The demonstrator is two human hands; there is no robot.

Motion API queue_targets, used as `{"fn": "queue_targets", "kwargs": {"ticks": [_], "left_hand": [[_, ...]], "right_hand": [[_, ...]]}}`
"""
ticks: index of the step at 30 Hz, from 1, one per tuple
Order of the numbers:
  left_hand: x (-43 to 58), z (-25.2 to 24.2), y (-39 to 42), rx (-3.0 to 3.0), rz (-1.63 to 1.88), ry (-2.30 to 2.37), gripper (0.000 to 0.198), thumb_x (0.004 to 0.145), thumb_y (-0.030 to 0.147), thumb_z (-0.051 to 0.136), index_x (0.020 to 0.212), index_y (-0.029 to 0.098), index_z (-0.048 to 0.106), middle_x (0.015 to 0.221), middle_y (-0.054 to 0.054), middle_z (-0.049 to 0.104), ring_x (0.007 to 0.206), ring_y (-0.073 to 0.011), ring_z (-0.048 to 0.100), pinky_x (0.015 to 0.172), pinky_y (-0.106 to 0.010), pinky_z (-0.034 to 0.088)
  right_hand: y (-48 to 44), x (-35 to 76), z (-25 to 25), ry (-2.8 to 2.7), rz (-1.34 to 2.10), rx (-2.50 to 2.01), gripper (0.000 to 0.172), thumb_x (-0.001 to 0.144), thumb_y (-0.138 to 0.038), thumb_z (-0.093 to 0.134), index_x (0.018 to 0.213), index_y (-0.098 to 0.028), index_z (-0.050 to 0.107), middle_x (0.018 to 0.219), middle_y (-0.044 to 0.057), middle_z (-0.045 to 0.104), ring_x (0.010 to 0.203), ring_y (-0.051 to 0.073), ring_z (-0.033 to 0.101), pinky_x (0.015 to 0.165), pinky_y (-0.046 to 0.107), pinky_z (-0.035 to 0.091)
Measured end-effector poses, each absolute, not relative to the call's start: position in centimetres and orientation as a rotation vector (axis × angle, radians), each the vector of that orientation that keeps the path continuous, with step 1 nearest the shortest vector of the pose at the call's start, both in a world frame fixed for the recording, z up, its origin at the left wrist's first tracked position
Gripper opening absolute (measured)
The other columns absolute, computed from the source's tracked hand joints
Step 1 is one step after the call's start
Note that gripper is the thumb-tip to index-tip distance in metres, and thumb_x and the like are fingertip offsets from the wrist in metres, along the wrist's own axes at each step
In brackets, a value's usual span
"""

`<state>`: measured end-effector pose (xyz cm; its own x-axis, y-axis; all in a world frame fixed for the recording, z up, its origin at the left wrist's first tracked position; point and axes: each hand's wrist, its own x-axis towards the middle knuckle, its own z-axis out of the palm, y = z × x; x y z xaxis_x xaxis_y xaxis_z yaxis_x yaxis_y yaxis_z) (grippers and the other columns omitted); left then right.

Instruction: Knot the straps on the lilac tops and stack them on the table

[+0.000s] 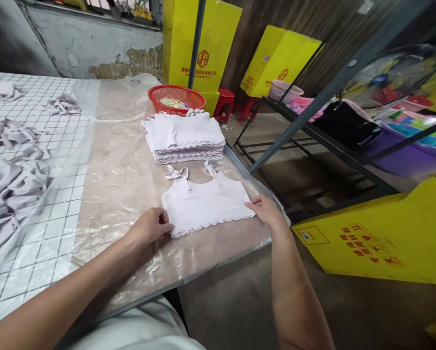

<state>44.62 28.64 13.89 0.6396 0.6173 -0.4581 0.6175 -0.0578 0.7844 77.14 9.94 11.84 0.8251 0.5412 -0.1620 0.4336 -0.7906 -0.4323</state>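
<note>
A pale lilac-white camisole top (207,201) with thin straps and a scalloped hem lies flat at the table's near right corner. Its left edge shows more than one layer. My left hand (153,224) pinches the lower left corner between thumb and fingers. At the lower right corner, my right hand (264,209) grips the edge the same way. Just behind the top sits a neat stack of similar tops (184,133), scalloped edges facing me. The straps point toward that stack.
Plastic sheeting (112,180) covers the table. Crumpled pale garments (13,189) lie on the left. A red basket (177,98) stands behind the stack. A slanted metal post (294,126), a rack and yellow boxes (382,233) are on the right.
</note>
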Motion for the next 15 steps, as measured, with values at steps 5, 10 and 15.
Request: {"fn": "queue_targets", "kwargs": {"ticks": [5, 10, 15], "left_hand": [[43.8, 13.8, 28.0, 2.201, 0.111, 1.003, 0.012, 0.073, 0.017, 0.064, 0.07, 0.021, 0.053, 0.07, 0.0, 0.063, 0.065, -0.0166, 0.057, 0.06, -0.026, 0.039], [42.5, 12.4, 27.4, 2.41, 0.208, 0.647, 0.008, 0.081, 0.015, 0.055, 0.085, 0.02, 0.06, 0.093, -0.005, 0.063, 0.074, -0.0178, 0.062, 0.068, -0.028, 0.046], [42.1, 11.5, 26.8, 2.499, 0.179, 0.542, 0.013, 0.086, 0.012, 0.052, 0.082, 0.019, 0.062, 0.09, -0.006, 0.062, 0.079, -0.0191, 0.062, 0.07, -0.028, 0.046]], "right_hand": [[10.2, 76.7, 11.7, -0.715, 0.183, -2.718, 0.021, 0.072, -0.037, 0.073, 0.084, -0.021, 0.065, 0.085, 0.006, 0.071, 0.077, 0.021, 0.067, 0.066, 0.03, 0.048], [10.1, 76.4, 11.3, -0.704, 0.158, -2.722, 0.021, 0.075, -0.038, 0.07, 0.087, -0.021, 0.066, 0.089, 0.008, 0.072, 0.082, 0.023, 0.067, 0.074, 0.032, 0.05], [9.8, 76.5, 11.0, -0.675, 0.125, -2.731, 0.02, 0.075, -0.039, 0.07, 0.083, -0.021, 0.066, 0.084, 0.007, 0.071, 0.08, 0.022, 0.067, 0.073, 0.031, 0.05]]}}
